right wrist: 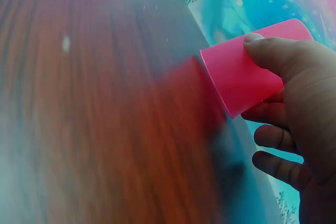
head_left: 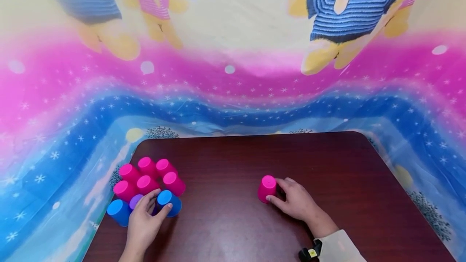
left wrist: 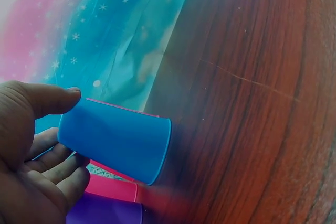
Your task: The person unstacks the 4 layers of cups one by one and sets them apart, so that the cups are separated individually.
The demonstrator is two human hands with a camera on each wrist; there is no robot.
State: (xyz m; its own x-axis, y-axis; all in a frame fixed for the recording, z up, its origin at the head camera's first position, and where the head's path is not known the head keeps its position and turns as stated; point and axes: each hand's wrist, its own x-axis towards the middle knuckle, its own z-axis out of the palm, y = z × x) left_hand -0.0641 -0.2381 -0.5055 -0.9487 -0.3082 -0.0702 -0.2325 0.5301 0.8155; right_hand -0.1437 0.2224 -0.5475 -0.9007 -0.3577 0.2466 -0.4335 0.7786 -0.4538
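Note:
In the head view, my left hand (head_left: 145,225) is at an upside-down blue cup (head_left: 168,200), thumb and fingers on opposite sides of its closed end. The left wrist view shows that blue cup (left wrist: 118,142) between the thumb and the curved fingers, its wide rim facing the table. Farther right, my right hand (head_left: 296,199) grips an upside-down pink cup (head_left: 267,189) near the table's middle. Seen from the right wrist, the thumb lies along the pink cup (right wrist: 244,80) and the fingers curl beneath it.
Several pink cups (head_left: 147,183) stand upside down in a cluster at the table's left. Near my left hand are a purple cup (head_left: 136,200), partly hidden, and another blue cup (head_left: 119,212). A patterned cloth (head_left: 233,108) hangs behind the dark wooden table (head_left: 225,229).

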